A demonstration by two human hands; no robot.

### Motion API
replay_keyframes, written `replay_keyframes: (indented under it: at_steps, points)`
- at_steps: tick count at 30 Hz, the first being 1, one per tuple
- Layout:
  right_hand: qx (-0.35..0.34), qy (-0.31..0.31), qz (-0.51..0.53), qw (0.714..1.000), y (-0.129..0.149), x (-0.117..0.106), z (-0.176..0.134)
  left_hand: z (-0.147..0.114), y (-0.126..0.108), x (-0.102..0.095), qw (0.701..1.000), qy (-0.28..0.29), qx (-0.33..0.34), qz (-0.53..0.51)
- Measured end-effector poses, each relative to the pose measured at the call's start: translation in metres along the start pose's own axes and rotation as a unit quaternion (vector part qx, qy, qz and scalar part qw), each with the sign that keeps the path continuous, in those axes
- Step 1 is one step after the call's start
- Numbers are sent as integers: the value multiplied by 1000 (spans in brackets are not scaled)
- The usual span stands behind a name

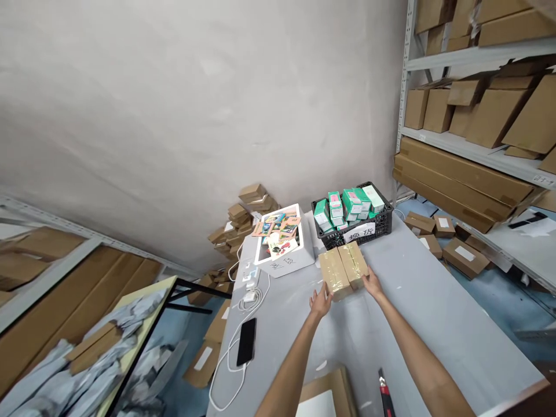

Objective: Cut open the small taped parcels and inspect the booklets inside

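Note:
Two small brown cardboard boxes [343, 267], or one box with a seam down the middle, rest on the grey table with shiny clear tape across them. At the near left corner, my left hand [321, 299] grips the cardboard with its fingertips. My right hand [372, 282] holds the right side, thumb toward me. Just behind stands a black plastic crate [382, 223] of green and white boxes [351, 204]. Nearer me, a red and black utility knife [384, 394] lies on the table, and a larger cardboard piece [347, 389] with a white sheet sits at the bottom edge.
A white bin [286, 266] of colourful printed cards stands left of the crate. A phone [247, 341] on a white cable lies along the left table edge, near a power strip [251, 275]. Shelves [478, 147] with cartons rise at right. Parcels and grey bags fill the left side.

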State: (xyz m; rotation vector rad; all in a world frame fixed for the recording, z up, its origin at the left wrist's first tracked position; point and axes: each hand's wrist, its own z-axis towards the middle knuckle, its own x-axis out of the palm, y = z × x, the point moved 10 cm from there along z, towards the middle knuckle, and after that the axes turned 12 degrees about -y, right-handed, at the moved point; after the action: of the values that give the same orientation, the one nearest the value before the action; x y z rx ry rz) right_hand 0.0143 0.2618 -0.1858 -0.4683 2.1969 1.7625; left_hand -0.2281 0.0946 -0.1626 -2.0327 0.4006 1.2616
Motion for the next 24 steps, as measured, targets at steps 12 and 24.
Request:
replay_keyframes:
  at_steps: [12,24]
  points:
    - [9,-40,-17,999,-48,-52,28,6,-64,50,994,68,87,12]
    - [60,-54,-88,993,-68,-93,20,6,-128,66,992,92,86,20]
